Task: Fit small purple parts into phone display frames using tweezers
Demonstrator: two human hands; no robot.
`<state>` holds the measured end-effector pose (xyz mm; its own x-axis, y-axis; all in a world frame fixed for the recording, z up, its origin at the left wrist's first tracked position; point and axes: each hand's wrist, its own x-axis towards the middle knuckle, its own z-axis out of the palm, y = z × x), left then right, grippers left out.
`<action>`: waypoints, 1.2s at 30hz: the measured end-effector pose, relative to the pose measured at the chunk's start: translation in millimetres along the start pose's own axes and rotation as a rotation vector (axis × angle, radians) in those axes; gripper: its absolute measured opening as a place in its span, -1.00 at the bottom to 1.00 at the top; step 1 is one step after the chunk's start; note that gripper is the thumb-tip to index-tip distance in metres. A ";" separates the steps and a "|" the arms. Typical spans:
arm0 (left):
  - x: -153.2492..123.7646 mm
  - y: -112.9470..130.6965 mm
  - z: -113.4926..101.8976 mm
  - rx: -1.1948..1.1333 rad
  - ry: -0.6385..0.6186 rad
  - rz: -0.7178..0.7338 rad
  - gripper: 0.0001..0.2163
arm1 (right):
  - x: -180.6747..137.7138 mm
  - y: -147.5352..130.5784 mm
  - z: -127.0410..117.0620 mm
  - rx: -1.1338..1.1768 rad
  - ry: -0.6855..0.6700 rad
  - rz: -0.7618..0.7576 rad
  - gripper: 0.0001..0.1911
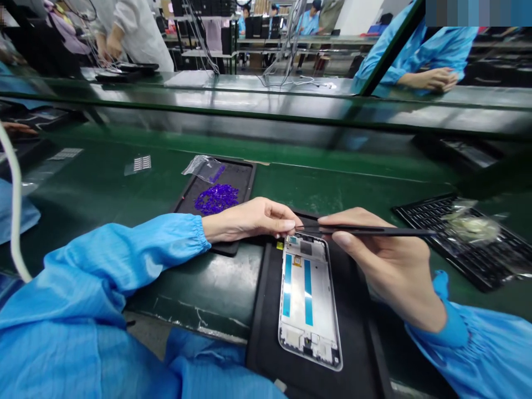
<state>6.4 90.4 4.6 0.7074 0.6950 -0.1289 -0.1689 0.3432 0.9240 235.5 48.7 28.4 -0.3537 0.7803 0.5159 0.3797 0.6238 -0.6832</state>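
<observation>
A silver phone frame [318, 299] with two blue strips lies on a black tray [353, 332] in front of me. My right hand [384, 266] grips black tweezers [374, 230], their tips pointing left above the frame's top end. My left hand [266, 217] is closed in a pinch close to the tweezer tips. Whatever sits between its thumb and finger is too small to make out. Left of the frame's top edge shows a small yellow piece [280, 245].
Behind my left hand, a dark tray [245, 172] holds a pile of small purple pieces [216, 198] and a clear bag [203, 166]. On the right lies a black slotted tray [432, 216] with clear plastic film [471, 224]. A white cable [14, 210] hangs far left. Co-workers stand across the bench.
</observation>
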 end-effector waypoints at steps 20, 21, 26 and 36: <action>4.2 0.6 -5.8 0.156 -0.118 0.039 -0.76 | 4.5 -3.5 0.0 0.052 -0.020 0.261 -0.82; 4.1 0.6 -5.9 0.157 -0.119 0.039 -0.76 | 4.0 -1.0 0.1 0.079 -0.011 0.295 -0.81; 3.7 0.3 -5.8 0.152 -0.125 0.036 -0.73 | 3.2 6.4 1.1 0.209 0.034 0.389 -0.76; 3.4 1.6 -3.7 0.210 -0.111 0.043 -0.69 | 4.2 -0.2 1.1 0.223 0.007 0.392 -0.82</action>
<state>5.9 95.7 4.3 0.7759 0.6283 -0.0576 -0.0628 0.1678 0.9838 233.0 51.8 30.2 -0.2138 0.9564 0.1987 0.2898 0.2564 -0.9221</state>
